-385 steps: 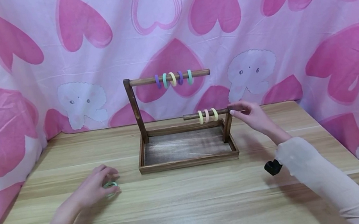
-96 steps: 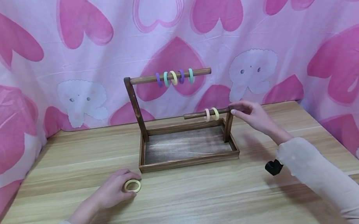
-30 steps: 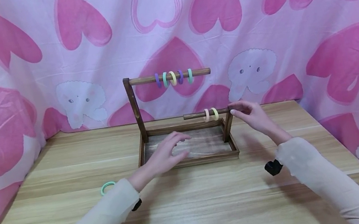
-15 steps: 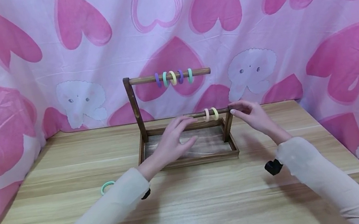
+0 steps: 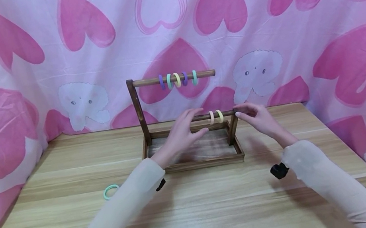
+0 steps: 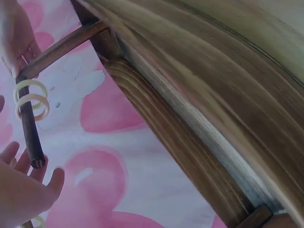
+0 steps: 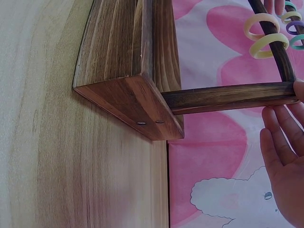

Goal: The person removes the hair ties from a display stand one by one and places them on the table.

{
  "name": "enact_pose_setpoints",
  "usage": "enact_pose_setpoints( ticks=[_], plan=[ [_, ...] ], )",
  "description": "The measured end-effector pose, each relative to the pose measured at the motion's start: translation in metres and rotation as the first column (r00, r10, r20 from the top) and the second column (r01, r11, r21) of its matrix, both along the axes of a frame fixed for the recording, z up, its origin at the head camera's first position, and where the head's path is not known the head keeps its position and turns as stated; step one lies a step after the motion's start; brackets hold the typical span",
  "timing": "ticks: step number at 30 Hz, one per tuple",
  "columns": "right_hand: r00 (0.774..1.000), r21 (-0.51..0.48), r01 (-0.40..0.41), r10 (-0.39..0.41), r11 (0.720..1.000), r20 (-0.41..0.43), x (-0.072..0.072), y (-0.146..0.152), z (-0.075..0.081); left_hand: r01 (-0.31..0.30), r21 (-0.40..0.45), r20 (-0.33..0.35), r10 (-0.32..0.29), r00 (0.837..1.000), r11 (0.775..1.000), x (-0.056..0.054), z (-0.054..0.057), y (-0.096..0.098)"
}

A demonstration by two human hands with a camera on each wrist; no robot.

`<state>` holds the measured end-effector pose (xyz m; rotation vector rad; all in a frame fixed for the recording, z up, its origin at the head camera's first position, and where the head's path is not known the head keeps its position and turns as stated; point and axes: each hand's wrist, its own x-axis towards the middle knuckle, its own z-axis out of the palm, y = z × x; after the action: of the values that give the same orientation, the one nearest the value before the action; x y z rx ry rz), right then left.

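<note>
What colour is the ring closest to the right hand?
That ring is pale yellow; it shows best in the right wrist view.

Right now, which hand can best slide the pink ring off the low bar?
Probably the left hand: it's open at the low bar's free end, near the pink ring. The right hand grips the post.

From where I stand, a pink cloth, creased at left, hangs across the upper frame and down both sides. Print noted: darker hearts, pale animal figures. Wood-grain tabletop, surface lightly glossy, occupies the lower frame.
</note>
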<state>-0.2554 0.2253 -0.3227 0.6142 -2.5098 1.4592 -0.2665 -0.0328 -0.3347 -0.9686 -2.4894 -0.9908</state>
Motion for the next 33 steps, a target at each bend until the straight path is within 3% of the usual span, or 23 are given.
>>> enact_pose_setpoints(
  ticks=[6, 14, 24, 33],
  plan=[
    [1.000, -0.004, 0.001, -0.001, 1.000, 0.006, -0.001, 0.000, -0.001, 0.007, 0.002, 0.064, -0.008, 0.998, 1.000, -0.008, 0.007, 0.009],
    [1.000, -0.005, -0.007, 0.006, 1.000, -0.011, -0.002, 0.000, -0.001, -0.014, -0.080, 0.061, 0.019, 0.998, 0.997, -0.015, 0.016, 0.021],
    [1.000, -0.004, 0.000, 0.000, 1.000, -0.004, -0.001, 0.000, -0.001, -0.051, -0.149, 0.080, 0.064, 0.995, 0.987, -0.017, 0.014, 0.027],
    [1.000, -0.003, 0.003, -0.003, 1.000, -0.013, -0.001, -0.001, -0.001, -0.097, -0.223, 0.050, 0.110, 0.993, 0.970, -0.016, 0.015, 0.031]
  ],
)
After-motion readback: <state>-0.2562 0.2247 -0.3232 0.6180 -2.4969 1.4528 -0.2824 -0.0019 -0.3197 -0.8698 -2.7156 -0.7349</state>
